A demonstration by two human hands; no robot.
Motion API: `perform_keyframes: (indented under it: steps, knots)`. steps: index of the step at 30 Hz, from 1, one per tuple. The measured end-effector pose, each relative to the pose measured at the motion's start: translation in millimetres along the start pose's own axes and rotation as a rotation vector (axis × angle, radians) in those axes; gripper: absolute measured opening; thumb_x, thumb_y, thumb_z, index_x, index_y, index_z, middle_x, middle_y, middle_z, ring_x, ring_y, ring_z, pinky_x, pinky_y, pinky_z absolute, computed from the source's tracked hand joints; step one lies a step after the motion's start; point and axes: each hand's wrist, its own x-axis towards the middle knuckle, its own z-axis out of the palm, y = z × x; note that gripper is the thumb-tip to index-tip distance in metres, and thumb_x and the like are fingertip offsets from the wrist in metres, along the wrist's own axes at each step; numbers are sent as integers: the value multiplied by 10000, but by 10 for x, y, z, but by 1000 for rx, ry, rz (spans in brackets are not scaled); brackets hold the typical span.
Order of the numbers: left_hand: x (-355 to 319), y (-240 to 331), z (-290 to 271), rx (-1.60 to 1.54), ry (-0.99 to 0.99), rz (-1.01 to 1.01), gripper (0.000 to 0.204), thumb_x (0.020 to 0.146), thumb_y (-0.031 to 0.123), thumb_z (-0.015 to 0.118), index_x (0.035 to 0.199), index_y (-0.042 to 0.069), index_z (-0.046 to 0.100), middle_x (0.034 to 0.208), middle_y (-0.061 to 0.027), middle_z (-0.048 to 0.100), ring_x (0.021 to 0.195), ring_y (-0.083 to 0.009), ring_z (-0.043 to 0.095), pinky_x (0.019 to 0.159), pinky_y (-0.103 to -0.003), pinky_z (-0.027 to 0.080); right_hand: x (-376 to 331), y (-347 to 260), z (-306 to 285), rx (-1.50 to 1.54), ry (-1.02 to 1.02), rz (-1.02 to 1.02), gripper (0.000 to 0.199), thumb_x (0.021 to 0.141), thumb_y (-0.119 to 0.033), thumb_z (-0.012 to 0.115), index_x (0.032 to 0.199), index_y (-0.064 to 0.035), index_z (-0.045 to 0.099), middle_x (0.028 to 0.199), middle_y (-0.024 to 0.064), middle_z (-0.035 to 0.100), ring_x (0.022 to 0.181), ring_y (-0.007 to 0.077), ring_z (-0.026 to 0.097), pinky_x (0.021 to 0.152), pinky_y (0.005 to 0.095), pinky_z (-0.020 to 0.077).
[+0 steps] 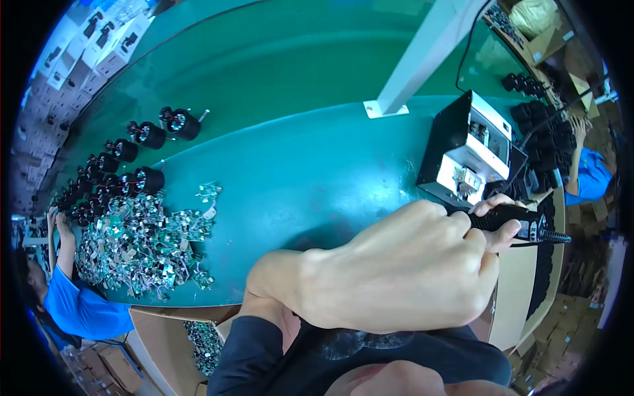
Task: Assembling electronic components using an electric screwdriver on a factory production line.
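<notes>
My left hand (396, 274) is closed in a fist, its back towards me, and reaches across the middle of the bench. What lies inside its curled fingers is hidden. Just beyond its knuckles, the fingers of my right hand (503, 232) wrap round a black electric screwdriver (528, 228). The tool lies roughly level, with its ribbed cord end pointing right; its front end is hidden behind the left fist. Most of my right hand and its forearm cannot be seen. A black-and-white box (462, 148) with an open front, like a screw feeder, stands just beyond the screwdriver.
A heap of small circuit boards (142, 247) covers the left of the green bench (284, 175). Black motor-like cylinders (150, 135) stand behind it. A white post (419, 59) rises at the back. Cartons (522, 290) flank me. Co-workers in blue (82, 303) sit left and right.
</notes>
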Motion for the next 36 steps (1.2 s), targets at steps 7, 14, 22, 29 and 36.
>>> perform_keyframes:
  steps: [7, 14, 22, 29, 36]
  knots:
    - [-189, -34, -242, 110, -333, -142, 71, 797, 63, 607, 831, 26, 557, 760, -90, 572, 681, -194, 549, 569, -275, 443, 2, -19, -66, -143, 182, 50, 439, 992, -463, 417, 1080, -34, 445, 812, 74, 605, 485, 102, 513, 434, 208, 422]
    - [-256, -3, -319, 163, -318, -194, 62, 807, 61, 598, 845, 24, 565, 771, -97, 585, 699, -197, 559, 584, -276, 446, -24, -18, 29, -162, 87, -4, 425, 993, -460, 420, 1016, -37, 455, 795, 71, 596, 485, 104, 507, 450, 211, 414]
    - [-258, 29, -353, 202, -282, -195, 56, 810, 61, 596, 841, 33, 559, 769, -89, 583, 699, -190, 553, 593, -268, 439, 18, 0, 87, -171, 127, 41, 417, 990, -455, 429, 968, -40, 462, 764, 75, 578, 489, 106, 506, 480, 210, 422]
    - [-229, 10, -388, 182, -271, -194, 51, 819, 69, 589, 842, 33, 561, 766, -84, 582, 693, -187, 549, 592, -265, 429, -5, -40, 110, -174, 106, 30, 426, 985, -459, 444, 988, -34, 466, 754, 73, 568, 501, 106, 506, 487, 209, 419]
    - [-255, -19, -429, 115, -238, -246, 59, 829, 82, 579, 850, 30, 560, 764, -91, 579, 691, -193, 551, 594, -284, 429, -73, -39, 109, -206, 121, 31, 457, 982, -489, 439, 979, -35, 490, 733, 69, 558, 523, 107, 505, 504, 215, 408]
